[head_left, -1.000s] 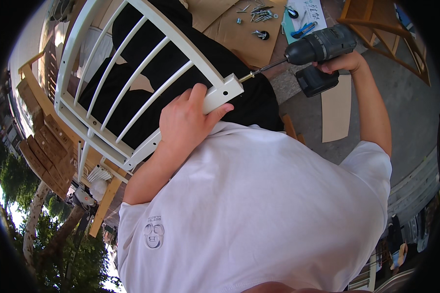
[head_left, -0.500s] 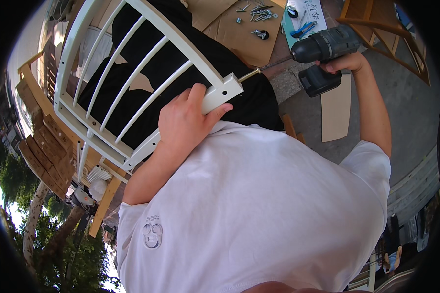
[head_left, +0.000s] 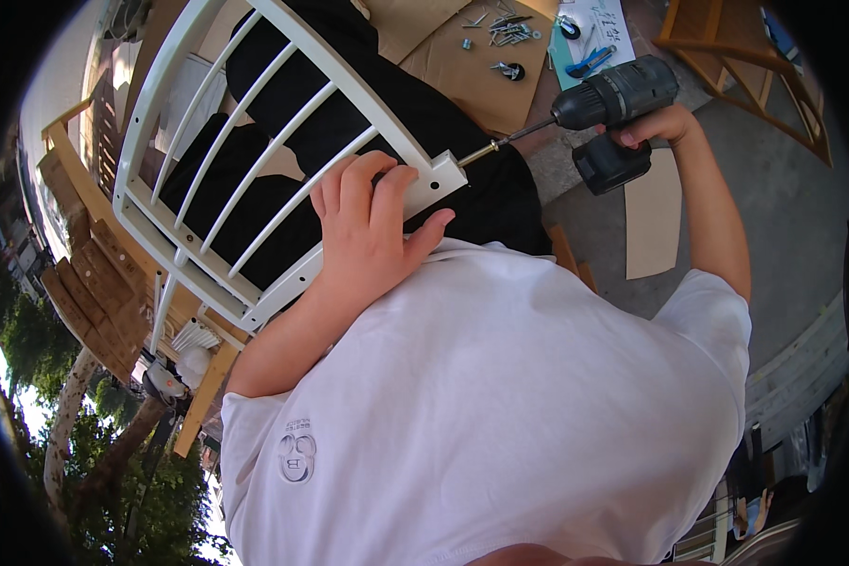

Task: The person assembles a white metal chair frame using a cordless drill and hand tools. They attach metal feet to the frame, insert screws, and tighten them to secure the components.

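A white slatted frame point(head_left: 363, 94) with slim curved bars leans across my lap. My left hand point(head_left: 368, 217) lies over its near rail close to the corner, fingers bent over the rail and thumb stretched out apart. In my right hand point(head_left: 658, 127) is a dark cordless drill point(head_left: 618, 94), gripped by the handle. Its long thin bit point(head_left: 526, 132) points left and meets a brass-coloured bolt point(head_left: 481, 153). The bolt sticks out of the frame's corner end; how deep it sits is hidden inside. A dark hole shows beside it on the corner.
Cardboard point(head_left: 453, 71) beyond my legs holds loose screws point(head_left: 514, 33) and a black caster point(head_left: 511, 71). A blue utility knife point(head_left: 590, 61) lies on a printed sheet. A brown wooden frame point(head_left: 726, 57) stands far right; a cardboard strip point(head_left: 653, 217) lies on the floor.
The drill has come slightly left, and a little less of the bolt shows. My left hand has loosened, its thumb lifting off the rail. The white frame has shifted slightly right.
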Demonstrator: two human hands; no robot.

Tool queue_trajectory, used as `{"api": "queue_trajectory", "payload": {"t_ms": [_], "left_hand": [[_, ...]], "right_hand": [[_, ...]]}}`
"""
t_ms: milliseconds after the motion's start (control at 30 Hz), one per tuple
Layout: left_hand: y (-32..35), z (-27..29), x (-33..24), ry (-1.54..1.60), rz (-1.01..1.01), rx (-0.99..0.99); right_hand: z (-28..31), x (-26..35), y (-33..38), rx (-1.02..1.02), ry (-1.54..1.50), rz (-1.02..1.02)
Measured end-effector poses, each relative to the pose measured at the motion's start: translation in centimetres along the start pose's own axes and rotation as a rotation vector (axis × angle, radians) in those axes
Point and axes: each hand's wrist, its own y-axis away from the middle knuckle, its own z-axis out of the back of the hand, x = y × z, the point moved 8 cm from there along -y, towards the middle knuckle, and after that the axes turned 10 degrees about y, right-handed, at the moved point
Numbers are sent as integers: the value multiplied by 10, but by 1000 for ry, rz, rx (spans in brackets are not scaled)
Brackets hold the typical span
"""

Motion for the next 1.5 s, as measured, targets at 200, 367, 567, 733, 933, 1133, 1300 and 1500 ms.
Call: {"api": "queue_trajectory", "payload": {"t_ms": [200,367,567,733,933,1133,1300,1500], "left_hand": [[-72,-40,-23,-120,-112,375],[-90,-62,-1,94,-24,638],[-103,-70,0,301,165,848],[-124,-76,4,257,181,839],[-152,-95,-13,-34,-294,607],[-166,-135,-30,-380,-282,735],[-177,-152,-9,-105,-254,944],[-188,-134,-16,-232,-323,723]], "right_hand": [[-4,1,-3,6,-4,28],[-3,4,-3,6,14,73],[2,-6,7,-6,1,59],[19,-22,36,-205,7,109],[0,-47,52,-467,-175,215],[-29,-112,44,-623,-384,286],[-40,-108,41,-588,-386,245],[-39,-123,41,-721,-413,239]]}}
